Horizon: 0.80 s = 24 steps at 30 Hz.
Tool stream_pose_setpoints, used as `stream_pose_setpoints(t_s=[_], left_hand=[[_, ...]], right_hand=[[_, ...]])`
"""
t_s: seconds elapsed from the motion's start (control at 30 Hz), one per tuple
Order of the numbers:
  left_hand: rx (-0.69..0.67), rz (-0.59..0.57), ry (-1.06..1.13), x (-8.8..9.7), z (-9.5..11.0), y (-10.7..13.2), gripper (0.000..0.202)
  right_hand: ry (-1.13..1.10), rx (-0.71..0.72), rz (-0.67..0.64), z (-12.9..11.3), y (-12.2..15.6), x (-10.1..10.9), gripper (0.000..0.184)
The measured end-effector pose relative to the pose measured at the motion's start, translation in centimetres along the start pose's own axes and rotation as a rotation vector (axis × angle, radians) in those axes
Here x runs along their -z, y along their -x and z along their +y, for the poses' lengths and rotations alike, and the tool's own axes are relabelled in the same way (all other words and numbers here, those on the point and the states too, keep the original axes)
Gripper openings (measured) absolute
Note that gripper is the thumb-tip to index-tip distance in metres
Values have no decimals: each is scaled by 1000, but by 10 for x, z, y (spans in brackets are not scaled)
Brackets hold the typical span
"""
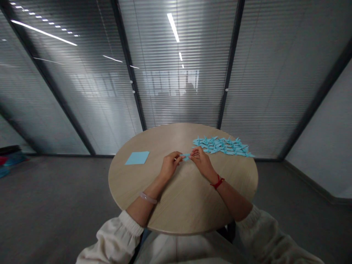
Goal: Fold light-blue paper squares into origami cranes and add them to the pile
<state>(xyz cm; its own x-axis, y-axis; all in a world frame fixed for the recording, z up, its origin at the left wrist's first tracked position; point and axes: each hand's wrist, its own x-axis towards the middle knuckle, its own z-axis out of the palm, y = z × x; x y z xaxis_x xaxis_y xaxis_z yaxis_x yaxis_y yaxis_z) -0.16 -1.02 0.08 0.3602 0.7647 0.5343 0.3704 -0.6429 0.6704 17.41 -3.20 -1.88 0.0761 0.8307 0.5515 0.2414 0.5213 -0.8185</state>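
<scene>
A small folded piece of light blue paper (pixel 186 157) is held between my two hands, above the middle of the round table. My left hand (pixel 171 164) pinches its left end between thumb and fingers. At its right end, the fingertips of my right hand (pixel 202 161) are closed on it. The exact shape of the folded paper is partly hidden by the fingers. Just beyond my right hand lie rows of folded blue paper cranes (pixel 222 145). Off to the left of my left hand lies a flat blue sheet of paper (pixel 137 158).
The round wooden table (pixel 181 205) has its near edge close to my body. Behind it stands a glass partition with blinds (pixel 181 106). A white wall (pixel 327 146) rises on the right, and dark and coloured items (pixel 11 159) sit on the floor at far left.
</scene>
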Motion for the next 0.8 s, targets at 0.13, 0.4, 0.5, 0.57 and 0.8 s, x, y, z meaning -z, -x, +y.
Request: stream_pose_setpoints(t_s=[0.13,0.4,0.5,0.57,0.8], left_hand=[[46,15,138,-1,1,0,34],[5,-27,195,-3,-3,1,37],[7,-36,195,-2,-2,0,35],[19,-42,206,-2,0,0,35],[39,-41,262,-2,1,0,37]], right_hand=[[-98,-58,-46,2,-2,0,24],[6,-8,-37,-3,-3,3,18],[42,1,-27,-4,-2,3,17],[64,19,-13,-4,-2,3,17],[83,46,-19,-6,-2,3,24]])
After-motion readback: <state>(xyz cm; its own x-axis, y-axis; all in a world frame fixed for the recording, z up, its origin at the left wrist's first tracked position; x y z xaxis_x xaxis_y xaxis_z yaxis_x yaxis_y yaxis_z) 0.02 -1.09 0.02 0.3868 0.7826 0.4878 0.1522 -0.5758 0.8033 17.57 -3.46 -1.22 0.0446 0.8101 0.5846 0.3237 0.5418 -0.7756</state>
